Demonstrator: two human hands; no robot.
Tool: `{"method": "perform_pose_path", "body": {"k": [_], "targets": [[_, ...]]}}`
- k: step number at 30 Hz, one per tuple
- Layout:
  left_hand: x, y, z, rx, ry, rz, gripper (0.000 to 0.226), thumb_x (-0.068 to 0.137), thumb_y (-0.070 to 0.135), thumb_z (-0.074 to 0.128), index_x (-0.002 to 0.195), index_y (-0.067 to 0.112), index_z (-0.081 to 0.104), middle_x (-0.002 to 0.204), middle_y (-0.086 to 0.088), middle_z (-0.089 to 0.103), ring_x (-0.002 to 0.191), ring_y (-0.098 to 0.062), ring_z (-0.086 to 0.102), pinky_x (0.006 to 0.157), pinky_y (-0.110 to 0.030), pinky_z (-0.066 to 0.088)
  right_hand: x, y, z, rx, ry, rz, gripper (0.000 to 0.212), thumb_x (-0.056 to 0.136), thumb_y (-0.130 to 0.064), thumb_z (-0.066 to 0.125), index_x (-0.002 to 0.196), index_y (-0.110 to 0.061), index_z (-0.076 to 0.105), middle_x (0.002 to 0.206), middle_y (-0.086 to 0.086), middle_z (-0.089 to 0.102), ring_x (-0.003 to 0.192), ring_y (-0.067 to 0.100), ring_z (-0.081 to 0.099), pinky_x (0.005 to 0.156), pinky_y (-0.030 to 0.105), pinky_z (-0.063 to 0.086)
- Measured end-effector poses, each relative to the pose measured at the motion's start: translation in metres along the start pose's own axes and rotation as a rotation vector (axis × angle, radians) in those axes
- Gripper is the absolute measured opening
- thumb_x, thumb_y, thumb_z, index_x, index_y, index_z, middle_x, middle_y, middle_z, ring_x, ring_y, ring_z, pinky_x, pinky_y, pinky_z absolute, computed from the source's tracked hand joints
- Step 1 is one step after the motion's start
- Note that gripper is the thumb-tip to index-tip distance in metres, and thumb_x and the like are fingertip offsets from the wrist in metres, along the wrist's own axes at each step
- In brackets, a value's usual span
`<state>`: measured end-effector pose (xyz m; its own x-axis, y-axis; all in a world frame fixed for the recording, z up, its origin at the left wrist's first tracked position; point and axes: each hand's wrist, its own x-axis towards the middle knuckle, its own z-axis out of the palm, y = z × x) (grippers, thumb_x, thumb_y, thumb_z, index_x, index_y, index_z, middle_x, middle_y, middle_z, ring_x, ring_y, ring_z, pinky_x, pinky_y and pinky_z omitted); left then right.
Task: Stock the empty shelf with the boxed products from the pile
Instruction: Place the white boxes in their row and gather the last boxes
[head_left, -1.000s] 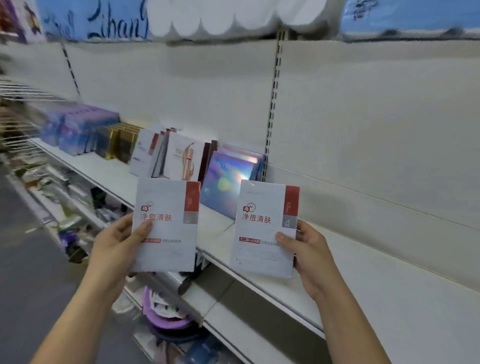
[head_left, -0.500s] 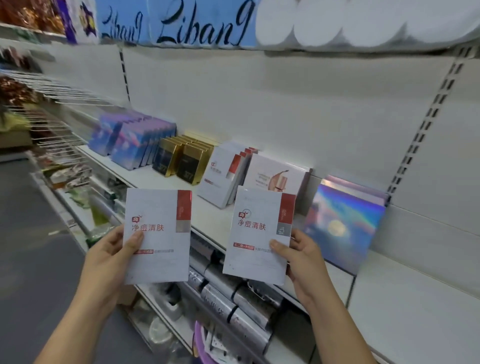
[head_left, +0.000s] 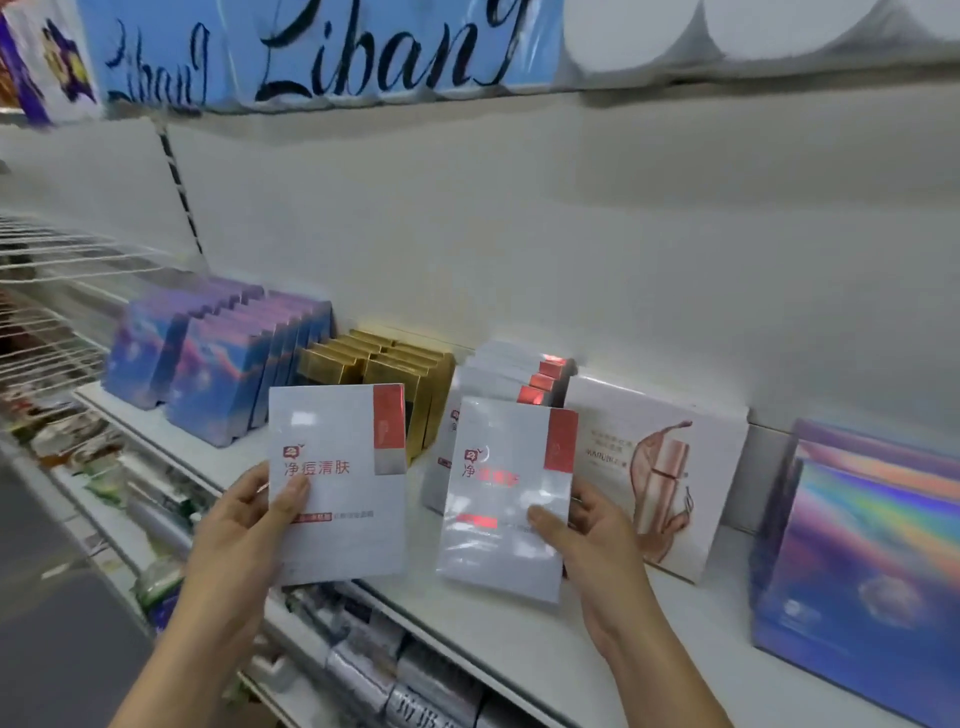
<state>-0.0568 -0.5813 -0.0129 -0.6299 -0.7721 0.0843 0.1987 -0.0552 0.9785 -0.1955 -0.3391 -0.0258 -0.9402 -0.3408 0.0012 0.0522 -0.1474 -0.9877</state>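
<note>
white box (head_left: 337, 514) in left hand (head_left: 241, 535), matching box (head_left: 498, 551) in right hand (head_left: 597, 545).

On the shelf (head_left: 519, 639), groups stand side by side along the back wall: from the left, two rows of boxes (head_left: 208, 374), a block of smaller boxes (head_left: 395, 374), a row of flat boxes (head_left: 509, 371), a wide box (head_left: 660, 467) leaning on the wall, and a stack (head_left: 857, 561) at the far right. The right hand (head_left: 597, 535) holds the right box (head_left: 504, 499) directly before the flat row. The left hand (head_left: 234, 540) holds the left box (head_left: 337, 483) beside it, before the smaller boxes.
</note>
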Motion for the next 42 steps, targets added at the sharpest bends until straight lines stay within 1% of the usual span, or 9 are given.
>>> {"method": "perform_pose_path", "body": {"k": [5,9,18,28,30,33,35,38,42], "targets": [[0.057,0.002,0.006,0.009,-0.112,0.027,0.026,0.090,0.024,0.068,0.115,0.023,0.070,0.104,-0.002,0.079,0.099,-0.028,0.073,0.088,-0.048,0.056,0.016,0.005,0.033,-0.089,0.122,-0.096,0.032,0.091,-0.001,0.069,0.107,-0.029,0.070,0.102,-0.014,0.077,0.098,0.011,0.073,0.083,0.029,0.059],[0.094,0.002,0.007,-0.012,-0.279,0.045,0.032,0.085,0.031,0.069,0.116,0.024,0.069,0.107,0.001,0.078,0.099,-0.023,0.074,0.089,-0.047,0.055,0.017,0.013,0.060,-0.132,0.339,-0.188,0.037,0.090,-0.003,0.071,0.111,-0.033,0.061,0.100,-0.017,0.074,0.093,0.000,0.070,0.072,0.017,0.057],[0.142,-0.005,-0.002,-0.042,-0.518,-0.041,0.023,0.091,0.028,0.067,0.114,0.026,0.069,0.104,0.004,0.078,0.095,-0.016,0.075,0.080,-0.042,0.058,0.011,0.032,0.109,-0.409,0.774,-0.203,0.044,0.081,-0.024,0.083,0.115,-0.036,0.059,0.108,-0.016,0.063,0.097,0.000,0.061,0.074,0.008,0.045],[0.136,-0.018,0.003,-0.007,-0.624,-0.111,0.020,0.094,0.025,0.064,0.113,0.028,0.067,0.100,0.008,0.078,0.091,-0.012,0.075,0.068,-0.032,0.061,0.014,0.032,0.120,-0.439,0.770,-0.230,0.040,0.083,-0.025,0.082,0.111,-0.038,0.056,0.103,-0.019,0.062,0.094,-0.002,0.060,0.072,0.006,0.046],[0.128,-0.022,0.008,-0.008,-0.650,-0.133,0.023,0.093,0.024,0.065,0.116,0.025,0.068,0.103,0.004,0.078,0.093,-0.016,0.075,0.073,-0.037,0.063,0.011,0.035,0.118,-0.431,0.769,-0.237,0.037,0.084,-0.026,0.081,0.113,-0.036,0.059,0.105,-0.017,0.064,0.094,-0.002,0.061,0.071,0.005,0.047],[0.114,-0.029,0.018,-0.001,-0.680,-0.156,0.028,0.091,0.028,0.066,0.119,0.025,0.068,0.106,0.003,0.078,0.098,-0.021,0.074,0.079,-0.043,0.062,0.004,0.038,0.107,-0.367,0.791,-0.255,0.023,0.093,-0.029,0.071,0.115,-0.030,0.066,0.109,-0.013,0.068,0.096,-0.003,0.064,0.087,0.018,0.055],[0.104,-0.034,0.024,0.005,-0.694,-0.153,0.024,0.092,0.029,0.068,0.116,0.028,0.068,0.105,0.005,0.077,0.096,-0.020,0.074,0.071,-0.035,0.062,-0.003,0.036,0.103,-0.263,0.803,-0.259,0.018,0.099,-0.031,0.060,0.115,-0.029,0.069,0.112,-0.012,0.070,0.103,0.005,0.066,0.094,0.031,0.056],[0.088,-0.038,0.034,0.016,-0.692,-0.127,0.021,0.093,0.029,0.067,0.114,0.031,0.066,0.104,0.009,0.075,0.094,-0.016,0.073,0.063,-0.023,0.060,-0.012,0.030,0.104,-0.218,0.781,-0.277,0.017,0.099,-0.036,0.058,0.113,-0.034,0.068,0.113,-0.018,0.068,0.107,0.012,0.066,0.092,0.029,0.055],[0.080,-0.048,0.043,0.105,-0.597,-0.045,0.031,0.092,0.034,0.068,0.122,0.031,0.061,0.117,0.005,0.069,0.101,-0.015,0.068,0.075,-0.030,0.062,-0.015,0.033,0.110,-0.309,0.696,-0.238,0.034,0.090,-0.040,0.070,0.123,-0.033,0.063,0.116,-0.018,0.066,0.103,-0.003,0.061,0.079,0.012,0.048]]}}
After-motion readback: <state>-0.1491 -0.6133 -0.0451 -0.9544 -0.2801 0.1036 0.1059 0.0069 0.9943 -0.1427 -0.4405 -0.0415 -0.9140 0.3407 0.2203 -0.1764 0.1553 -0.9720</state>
